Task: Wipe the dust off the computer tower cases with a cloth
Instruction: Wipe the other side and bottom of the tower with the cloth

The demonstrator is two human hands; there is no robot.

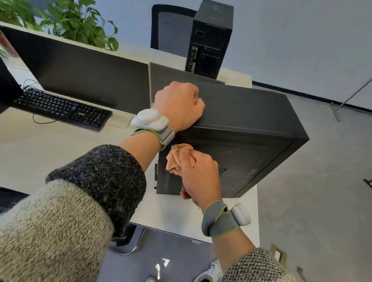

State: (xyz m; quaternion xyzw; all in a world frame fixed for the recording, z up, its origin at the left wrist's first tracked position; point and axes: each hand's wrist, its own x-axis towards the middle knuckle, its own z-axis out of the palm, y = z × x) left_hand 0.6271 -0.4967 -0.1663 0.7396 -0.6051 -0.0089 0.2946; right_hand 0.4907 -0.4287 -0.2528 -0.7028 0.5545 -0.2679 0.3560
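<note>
Left hand (177,105) is curling over the top edge of the near tower case (251,124), bracing it, while right hand (200,174) is gripping the bunched cloth (176,156) against its side panel just below, the panel's length running rightward from that nearer hand; second tower case (210,40) is standing behind it

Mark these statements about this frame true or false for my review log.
1. The right hand holds the cloth against the near tower. True.
2. The left hand holds the cloth. False: it rests on top of the near tower, with no cloth in it.
3. A second tower stands farther back on the desk. True.
4. The keyboard lies on top of the near tower. False: it lies on the desk, to the tower's left.
</note>
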